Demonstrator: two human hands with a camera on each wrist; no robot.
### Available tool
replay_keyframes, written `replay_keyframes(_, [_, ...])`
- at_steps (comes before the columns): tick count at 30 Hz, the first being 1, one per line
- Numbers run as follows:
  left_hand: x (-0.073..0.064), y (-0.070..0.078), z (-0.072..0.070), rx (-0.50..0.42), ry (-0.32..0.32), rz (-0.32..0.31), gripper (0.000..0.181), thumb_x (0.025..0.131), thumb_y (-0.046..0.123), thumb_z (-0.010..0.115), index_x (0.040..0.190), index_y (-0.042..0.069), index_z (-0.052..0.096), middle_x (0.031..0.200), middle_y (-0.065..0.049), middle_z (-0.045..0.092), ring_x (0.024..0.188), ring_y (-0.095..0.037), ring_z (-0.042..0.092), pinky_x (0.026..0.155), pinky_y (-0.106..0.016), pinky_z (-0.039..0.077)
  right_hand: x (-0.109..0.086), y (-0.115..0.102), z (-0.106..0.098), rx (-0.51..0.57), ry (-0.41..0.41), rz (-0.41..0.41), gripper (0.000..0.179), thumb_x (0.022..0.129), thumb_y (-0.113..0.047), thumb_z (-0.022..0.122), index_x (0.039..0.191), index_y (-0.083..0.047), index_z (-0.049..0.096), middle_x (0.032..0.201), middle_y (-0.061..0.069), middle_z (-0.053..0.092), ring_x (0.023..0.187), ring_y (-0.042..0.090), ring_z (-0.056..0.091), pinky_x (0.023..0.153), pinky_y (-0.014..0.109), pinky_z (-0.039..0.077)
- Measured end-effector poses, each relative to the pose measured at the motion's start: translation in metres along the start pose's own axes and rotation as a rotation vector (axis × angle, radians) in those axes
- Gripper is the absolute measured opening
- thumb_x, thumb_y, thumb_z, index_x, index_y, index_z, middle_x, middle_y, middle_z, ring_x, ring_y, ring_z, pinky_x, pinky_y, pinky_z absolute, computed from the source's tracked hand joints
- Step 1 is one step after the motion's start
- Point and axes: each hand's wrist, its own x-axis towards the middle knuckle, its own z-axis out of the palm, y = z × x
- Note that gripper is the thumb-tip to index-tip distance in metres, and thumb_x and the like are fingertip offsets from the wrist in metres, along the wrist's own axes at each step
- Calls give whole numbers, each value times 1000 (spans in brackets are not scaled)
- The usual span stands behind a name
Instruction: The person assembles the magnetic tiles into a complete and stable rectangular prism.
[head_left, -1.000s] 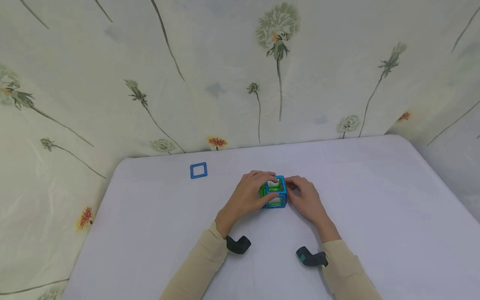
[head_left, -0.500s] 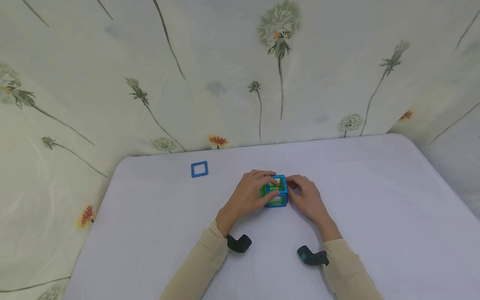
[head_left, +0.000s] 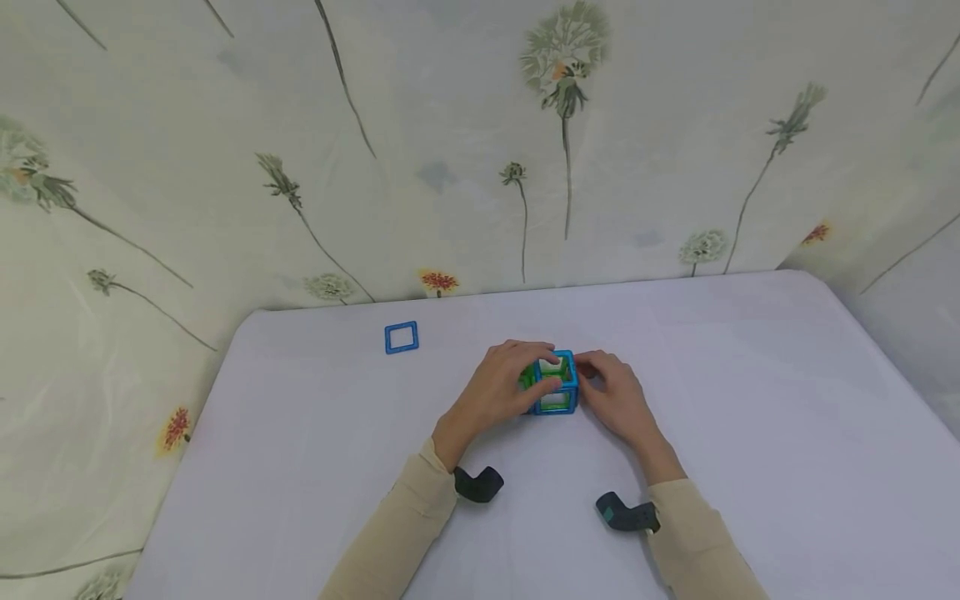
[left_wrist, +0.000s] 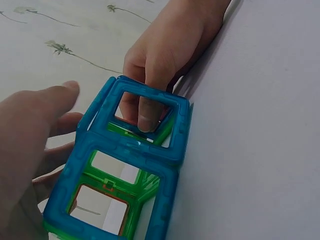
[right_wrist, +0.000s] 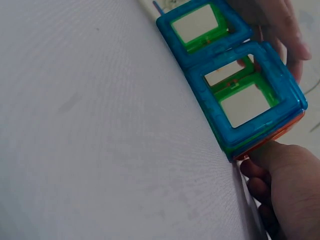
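Note:
A small box of see-through magnetic tiles [head_left: 568, 387], blue in front with green behind, stands on the table between both hands. My left hand [head_left: 495, 383] arches over its left part, thumb toward the front and fingers reaching round the top and back. In the left wrist view, two blue square frames [left_wrist: 131, 148] sit side by side, joined at the edge. At the right end an orange magnetic tile [right_wrist: 281, 134] shows. My right hand [right_wrist: 295, 187] grips there, thumb against the end and other fingers curled low by the tabletop. The right thumb [left_wrist: 148, 112] shows through a blue frame.
A loose blue square magnetic tile [head_left: 402, 348] lies flat toward the table's back left. White cloth covers the table [head_left: 750, 400], whose back edge meets a flower-printed curtain [head_left: 450, 225]. Black wrist devices [head_left: 480, 486] protrude inward from both sleeves over the front of the table.

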Motion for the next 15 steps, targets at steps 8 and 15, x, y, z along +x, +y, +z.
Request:
replay_keyframes(8, [-1, -14, -4, -57, 70, -41, 36, 99, 43, 41, 118, 20, 61, 129, 3, 60, 124, -13, 51, 105, -43, 37, 0, -1, 0, 18, -10, 30, 26, 91, -12, 61, 117, -10, 60, 106, 6, 65, 98, 20, 57, 88, 42, 47])
replay_keyframes(15, [-4, -35, -8, -86, 91, -139, 43, 100, 48, 33, 121, 21, 60, 126, 7, 60, 124, -13, 49, 107, -44, 35, -1, -3, -1, 23, -20, 49, 27, 91, -12, 60, 118, -9, 60, 106, 8, 65, 99, 21, 57, 88, 42, 46])
